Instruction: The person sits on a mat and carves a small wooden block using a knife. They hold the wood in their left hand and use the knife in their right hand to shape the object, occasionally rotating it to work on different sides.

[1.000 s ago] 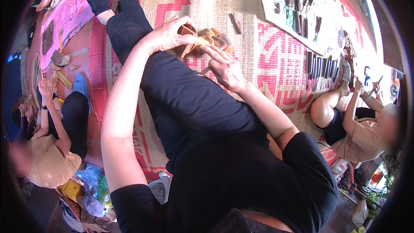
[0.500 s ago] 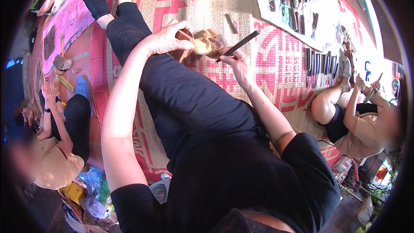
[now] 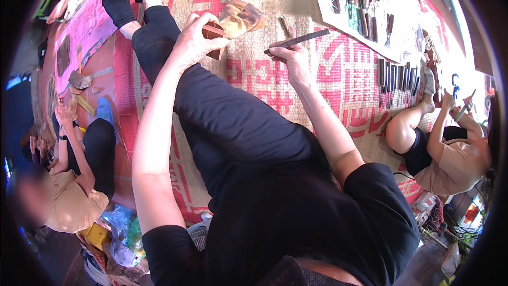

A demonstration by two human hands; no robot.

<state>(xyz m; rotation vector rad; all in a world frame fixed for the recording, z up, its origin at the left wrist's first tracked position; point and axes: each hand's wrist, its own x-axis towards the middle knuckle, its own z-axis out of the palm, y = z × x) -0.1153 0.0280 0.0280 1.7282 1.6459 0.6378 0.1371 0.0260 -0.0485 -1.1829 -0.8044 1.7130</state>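
In my left hand (image 3: 193,39), over my bent leg, is a reddish-brown wooden block (image 3: 212,36), with the fingers and thumb closed round it. From the block's far side sticks out a carved yellow-brown wooden piece (image 3: 241,18) with rounded folds; I cannot tell whether the two are joined. My right hand (image 3: 292,59) pinches a long, flat, dark file (image 3: 304,38) near its left end, and its other end points right. The file is apart from the carving. Just beyond my right hand lies a small brown stick-like piece (image 3: 286,25) on the mat.
A red and straw woven mat (image 3: 254,82) spreads under me. To the right lie a row of dark flat tools (image 3: 398,77) and a white sheet (image 3: 330,13) bearing several wood-handled tools (image 3: 365,8). Co-workers sit at left (image 3: 76,196) and right (image 3: 450,161). A stone (image 3: 79,79) lies at left.
My left hand has swung the block and carving farther away and slightly left, off the file. My right hand has stayed near its place; the file now lies flatter, its far end lower right.
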